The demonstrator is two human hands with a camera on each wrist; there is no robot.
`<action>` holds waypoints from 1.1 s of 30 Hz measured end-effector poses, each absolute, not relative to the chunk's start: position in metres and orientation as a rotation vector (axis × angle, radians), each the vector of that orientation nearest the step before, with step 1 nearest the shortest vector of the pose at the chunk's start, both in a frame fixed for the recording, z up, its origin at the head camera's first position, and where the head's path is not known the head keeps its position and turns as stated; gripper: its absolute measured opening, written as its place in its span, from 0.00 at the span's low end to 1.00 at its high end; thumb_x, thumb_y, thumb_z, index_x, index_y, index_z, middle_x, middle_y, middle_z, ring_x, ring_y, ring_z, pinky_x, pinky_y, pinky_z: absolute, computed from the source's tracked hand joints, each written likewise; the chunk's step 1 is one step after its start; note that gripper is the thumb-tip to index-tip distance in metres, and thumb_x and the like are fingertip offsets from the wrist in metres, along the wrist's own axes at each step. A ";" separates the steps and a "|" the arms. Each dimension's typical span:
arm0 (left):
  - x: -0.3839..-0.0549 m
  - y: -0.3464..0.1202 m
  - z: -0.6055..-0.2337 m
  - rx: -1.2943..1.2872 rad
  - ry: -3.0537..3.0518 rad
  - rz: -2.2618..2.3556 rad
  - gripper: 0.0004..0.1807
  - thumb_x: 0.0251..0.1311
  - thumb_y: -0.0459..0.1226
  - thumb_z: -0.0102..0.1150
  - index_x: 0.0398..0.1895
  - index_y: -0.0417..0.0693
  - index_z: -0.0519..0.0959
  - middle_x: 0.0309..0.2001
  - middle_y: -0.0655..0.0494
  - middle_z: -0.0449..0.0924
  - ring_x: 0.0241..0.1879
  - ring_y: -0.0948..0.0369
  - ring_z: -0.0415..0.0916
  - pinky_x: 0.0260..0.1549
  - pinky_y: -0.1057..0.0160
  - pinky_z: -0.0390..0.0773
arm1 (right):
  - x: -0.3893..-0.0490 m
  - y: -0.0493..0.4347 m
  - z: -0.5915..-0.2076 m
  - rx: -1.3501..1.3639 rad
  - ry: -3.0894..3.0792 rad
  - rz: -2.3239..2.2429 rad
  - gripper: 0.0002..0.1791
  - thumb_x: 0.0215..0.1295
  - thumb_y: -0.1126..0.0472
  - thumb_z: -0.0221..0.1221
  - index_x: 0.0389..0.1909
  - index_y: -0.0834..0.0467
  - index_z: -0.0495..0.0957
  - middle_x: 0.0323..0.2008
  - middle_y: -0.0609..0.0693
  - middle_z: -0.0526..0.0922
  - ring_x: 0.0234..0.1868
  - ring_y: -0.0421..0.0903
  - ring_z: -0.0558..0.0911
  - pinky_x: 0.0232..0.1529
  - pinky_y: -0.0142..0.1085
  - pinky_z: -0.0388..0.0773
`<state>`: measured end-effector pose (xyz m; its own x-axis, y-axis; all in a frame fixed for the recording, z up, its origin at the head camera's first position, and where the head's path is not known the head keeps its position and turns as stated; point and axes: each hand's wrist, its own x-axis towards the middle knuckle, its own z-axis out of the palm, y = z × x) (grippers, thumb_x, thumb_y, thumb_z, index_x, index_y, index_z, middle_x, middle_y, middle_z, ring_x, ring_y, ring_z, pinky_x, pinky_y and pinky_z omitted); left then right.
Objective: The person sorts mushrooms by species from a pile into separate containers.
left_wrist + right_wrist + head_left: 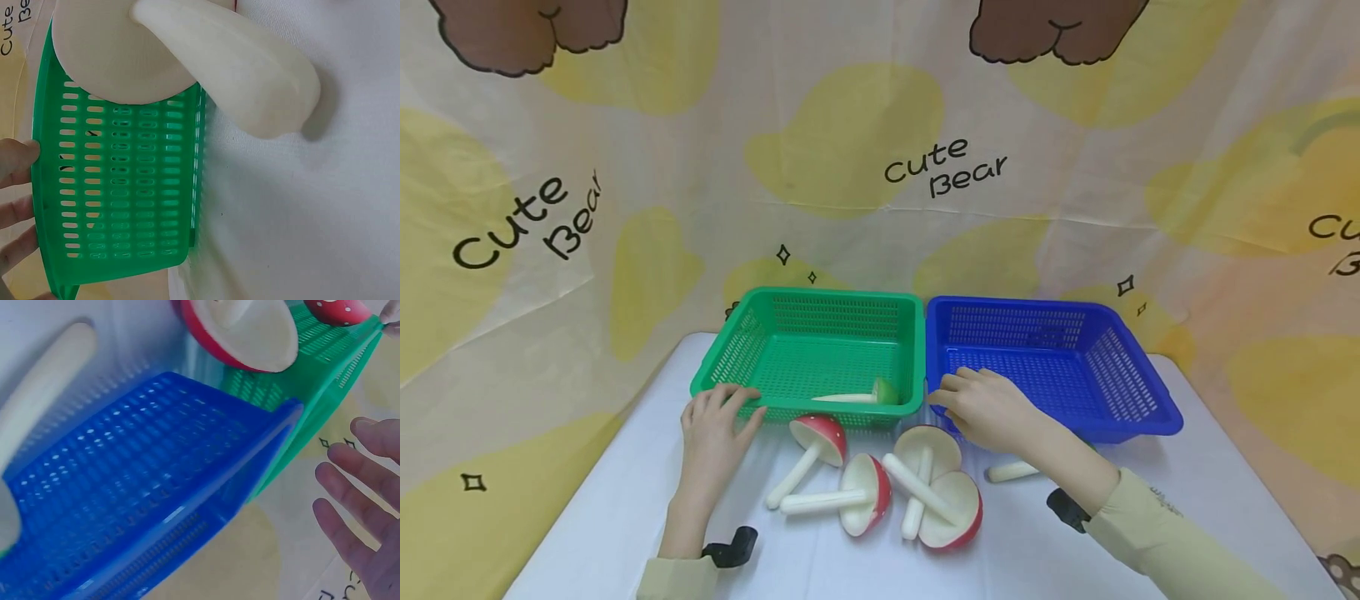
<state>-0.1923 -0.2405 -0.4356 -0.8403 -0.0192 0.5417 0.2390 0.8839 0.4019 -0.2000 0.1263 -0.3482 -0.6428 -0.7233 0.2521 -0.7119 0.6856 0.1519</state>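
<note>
My left hand [718,425] holds the front rim of the green plastic basket [820,408] near its left corner, thumb outside and fingers over the edge. Over the left front corner of the blue basket [1037,375] is my right hand [985,408]; the right wrist view shows its fingers [356,481] spread, with nothing in them. Inside the green basket lies a toy mushroom with a green cap [886,392]. Several red-capped toy mushrooms [872,496] lie in front of the baskets. Partly hidden under my right forearm is another mushroom's white stem [1011,472].
The two baskets stand side by side at the back of a table with a white cloth [820,567]. Behind them hangs a printed curtain [850,150] with yellow patches and lettering. Two red-capped mushrooms [951,512] overlap with crossed stems.
</note>
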 end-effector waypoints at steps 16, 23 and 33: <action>-0.190 -0.240 -0.433 -0.157 -2.507 -0.629 0.12 0.57 0.38 0.66 0.43 0.48 0.81 0.47 0.46 0.75 0.52 0.45 0.64 0.59 0.35 0.54 | -0.176 0.168 -0.380 1.053 -2.595 0.058 0.12 0.54 0.63 0.68 0.40 0.50 0.85 0.33 0.42 0.82 0.32 0.38 0.75 0.30 0.27 0.75; -0.190 -0.239 -0.434 -0.158 -2.505 -0.647 0.12 0.57 0.38 0.66 0.44 0.48 0.81 0.48 0.46 0.75 0.52 0.46 0.63 0.59 0.36 0.53 | -0.168 0.179 -0.391 1.053 -2.530 0.078 0.13 0.52 0.66 0.67 0.40 0.50 0.84 0.32 0.41 0.82 0.32 0.38 0.76 0.31 0.29 0.76; -0.193 -0.240 -0.437 -0.162 -2.487 -0.628 0.12 0.56 0.37 0.66 0.43 0.48 0.81 0.46 0.47 0.75 0.51 0.46 0.64 0.58 0.36 0.55 | -0.160 0.201 -0.413 1.002 -2.591 0.026 0.15 0.49 0.64 0.70 0.41 0.50 0.84 0.34 0.43 0.83 0.36 0.41 0.79 0.35 0.35 0.81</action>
